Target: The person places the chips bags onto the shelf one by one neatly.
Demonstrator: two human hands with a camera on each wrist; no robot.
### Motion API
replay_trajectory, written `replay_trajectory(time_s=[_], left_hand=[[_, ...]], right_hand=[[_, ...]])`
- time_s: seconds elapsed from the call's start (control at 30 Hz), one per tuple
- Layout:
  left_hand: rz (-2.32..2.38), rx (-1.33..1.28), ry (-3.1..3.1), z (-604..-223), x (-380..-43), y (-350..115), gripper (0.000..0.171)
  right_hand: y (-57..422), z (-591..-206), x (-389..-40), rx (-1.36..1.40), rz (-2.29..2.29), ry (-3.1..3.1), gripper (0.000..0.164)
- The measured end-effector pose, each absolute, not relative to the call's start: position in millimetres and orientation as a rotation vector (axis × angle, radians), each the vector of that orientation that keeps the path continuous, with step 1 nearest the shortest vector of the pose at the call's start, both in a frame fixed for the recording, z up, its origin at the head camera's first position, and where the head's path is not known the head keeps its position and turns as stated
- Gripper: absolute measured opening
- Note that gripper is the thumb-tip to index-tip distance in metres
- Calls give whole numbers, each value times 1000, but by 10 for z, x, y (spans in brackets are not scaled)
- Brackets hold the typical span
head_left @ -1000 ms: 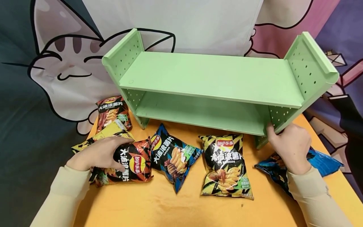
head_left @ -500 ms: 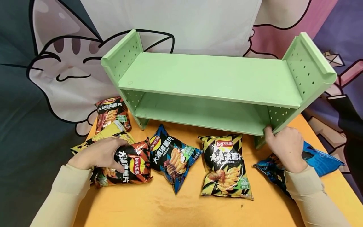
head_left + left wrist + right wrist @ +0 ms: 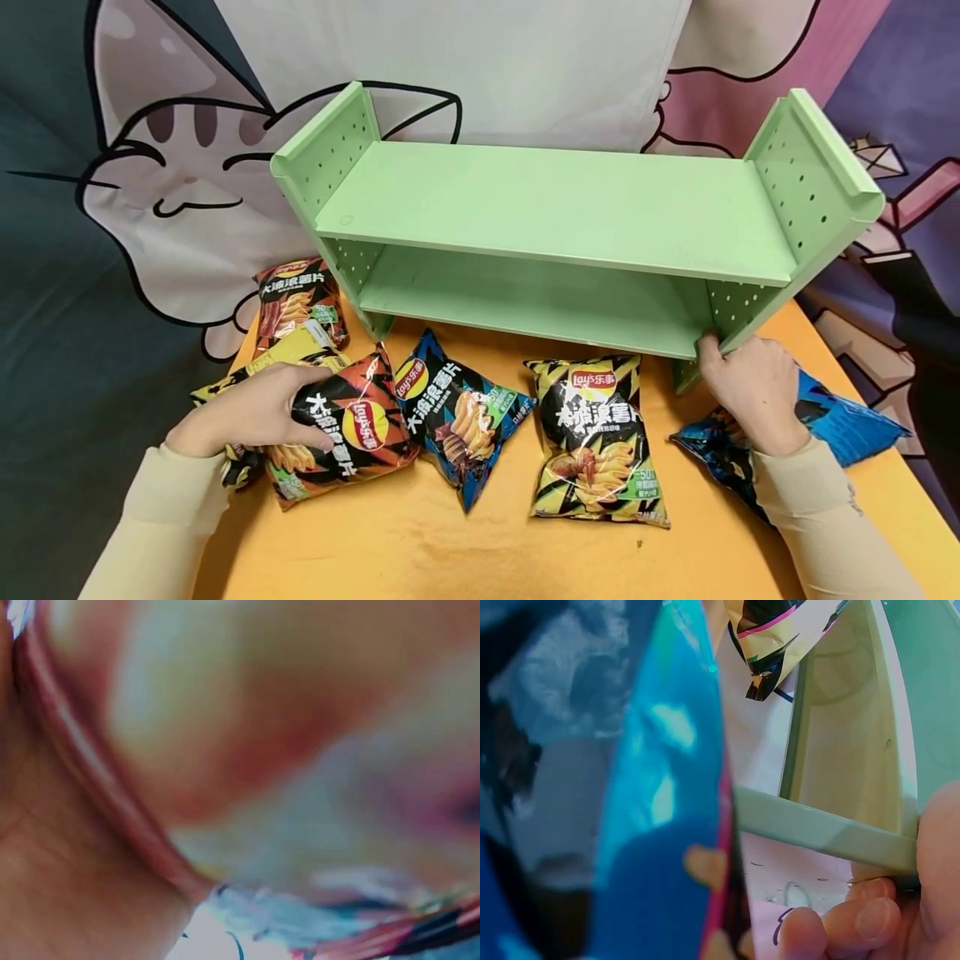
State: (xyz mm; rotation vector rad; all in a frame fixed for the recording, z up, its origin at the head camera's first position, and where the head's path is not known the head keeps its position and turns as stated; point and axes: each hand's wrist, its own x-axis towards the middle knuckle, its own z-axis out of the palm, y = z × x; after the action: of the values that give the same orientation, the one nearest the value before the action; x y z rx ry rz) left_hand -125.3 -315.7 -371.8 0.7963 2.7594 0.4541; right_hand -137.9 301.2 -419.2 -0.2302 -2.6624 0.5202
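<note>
My left hand (image 3: 258, 408) grips a red and black bag of potato chips (image 3: 360, 425) by its left side, thumb in front. In the left wrist view that chip bag (image 3: 262, 750) fills most of the picture, blurred. My right hand (image 3: 753, 387) holds the lower right end of a green two-tier shelf (image 3: 555, 212). The right wrist view shows curled fingers (image 3: 874, 919) at the shelf's edge (image 3: 825, 829). A blue chip bag (image 3: 843, 421) lies partly hidden beneath my right wrist.
On the orange tabletop (image 3: 450, 554) lie a blue chip bag (image 3: 457, 417) and a yellow one (image 3: 600, 442), in front of the shelf. Another red chip bag (image 3: 292, 304) and a yellow one (image 3: 300, 346) lie left of the shelf. A printed cloth (image 3: 525, 67) hangs behind.
The red chip bag in my left hand has turned and come up a little, baring part of a bag beneath it. My right hand stays on the shelf.
</note>
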Motion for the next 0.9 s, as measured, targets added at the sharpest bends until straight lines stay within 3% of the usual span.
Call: replay_trajectory(time_s=[0.17, 0.57, 0.77, 0.9], left_hand=[[614, 678, 2784, -3768, -1219, -3099, 93], [1153, 5, 2640, -4094, -1019, -2762, 97], [1282, 19, 2610, -4276, -930, -2682, 80], [1282, 32, 2576, -4353, -853, -2693, 83]], right_hand=[[3007, -4192, -1380, -222, 515, -2659, 51], [2999, -4188, -1364, -213, 516, -2657, 51], [3007, -4181, -1353, -211, 520, -2671, 51], [3006, -4192, -1364, -213, 518, -2674, 50]])
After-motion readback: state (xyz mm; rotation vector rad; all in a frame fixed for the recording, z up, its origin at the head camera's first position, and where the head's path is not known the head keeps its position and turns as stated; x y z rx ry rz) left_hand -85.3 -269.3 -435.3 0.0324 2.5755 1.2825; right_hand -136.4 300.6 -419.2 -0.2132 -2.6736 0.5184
